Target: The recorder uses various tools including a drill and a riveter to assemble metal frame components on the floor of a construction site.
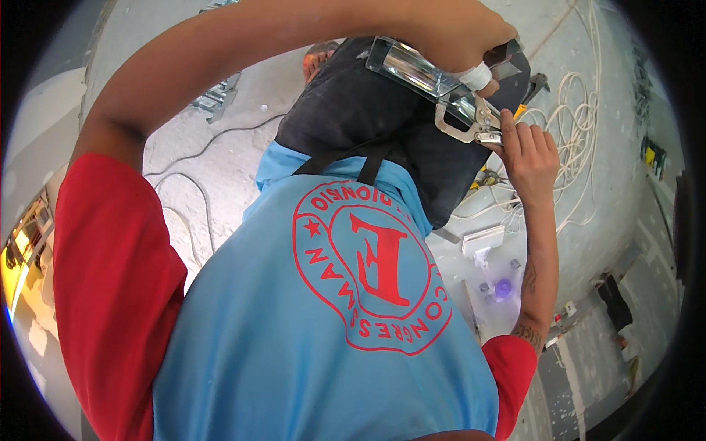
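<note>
A shiny metal channel piece (pixel 415 70) sits high in the view, slanting down from upper left to lower right, held out in front of the person's chest above the dark apron (pixel 368 110). Its lower end is gripped by silver locking pliers (pixel 471 121), whose jaws close on the metal while the curved handles hang just below. The left hand (pixel 460 37), reaching across from the long forearm that sweeps over the top of the view, is clenched around the upper side of the channel near the pliers; one finger wears a white bandage (pixel 474 76). The right hand (pixel 531 154) comes up from the lower right, its fingers (pixel 515 136) pressed against the pliers' handles, grasping them from the side. Just behind that hand a tool with a yellow grip (pixel 519 112) shows only in part. Below the hands lies the person's own body: a light blue shirt (pixel 294 331) with a red round print and red sleeves (pixel 110 279). Further out, the grey concrete floor (pixel 220 154) carries loose coils of white cable (pixel 573 110) to the right, a thin dark wire (pixel 198 158) to the left, and bits of metal framing (pixel 217 95) near the upper left. Down by the right forearm stand a small white box (pixel 482 241) and a purple-capped object (pixel 503 287), too small to make out clearly.
</note>
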A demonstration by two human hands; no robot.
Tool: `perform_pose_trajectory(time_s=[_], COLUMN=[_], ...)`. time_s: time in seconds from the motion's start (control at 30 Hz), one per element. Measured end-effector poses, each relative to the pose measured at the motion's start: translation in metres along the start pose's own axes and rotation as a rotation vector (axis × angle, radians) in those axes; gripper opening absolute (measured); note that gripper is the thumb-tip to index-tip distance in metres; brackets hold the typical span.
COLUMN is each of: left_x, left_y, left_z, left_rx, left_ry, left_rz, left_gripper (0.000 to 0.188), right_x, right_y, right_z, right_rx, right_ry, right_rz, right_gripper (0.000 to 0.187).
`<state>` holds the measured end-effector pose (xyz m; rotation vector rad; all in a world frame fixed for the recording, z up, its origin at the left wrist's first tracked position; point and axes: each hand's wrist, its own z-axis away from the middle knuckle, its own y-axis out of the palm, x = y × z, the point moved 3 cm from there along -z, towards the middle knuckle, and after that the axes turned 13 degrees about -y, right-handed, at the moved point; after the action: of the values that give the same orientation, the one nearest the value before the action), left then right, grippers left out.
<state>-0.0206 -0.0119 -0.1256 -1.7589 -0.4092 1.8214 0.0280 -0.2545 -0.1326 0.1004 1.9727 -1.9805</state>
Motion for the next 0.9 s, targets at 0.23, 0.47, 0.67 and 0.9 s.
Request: perform_pose_trajectory(time_s=[0.23, 0.47, 0.67, 0.9], left_x=[0.000, -0.007, -0.003, -0.004], left_y=[0.000, -0.006, -0.003, 0.003], left_z=[0.001, 0.000, 0.002, 0.005], left_rx=[-0.054, 0.010, 0.061, 0.028], left_ry=[0.003, -0.012, -0.101, -0.006], left_rz=[0.027, 0.075, 0.052, 0.116], left_gripper=[0.050, 0.050, 0.050, 0.047], right_x=[0.004, 0.012, 0.019, 0.021], right_y=[-0.003, -0.011, -0.013, -0.025], right_z=[-0.003, 0.001, -0.007, -0.013], right_rx=[-0.070, -0.141, -0.092, 0.027], right_ry=[0.004, 0.058, 0.092, 0.206], right_rz=[-0.075, -0.158, -0.109, -0.117], right_gripper=[0.048, 0.026, 0.014, 0.012])
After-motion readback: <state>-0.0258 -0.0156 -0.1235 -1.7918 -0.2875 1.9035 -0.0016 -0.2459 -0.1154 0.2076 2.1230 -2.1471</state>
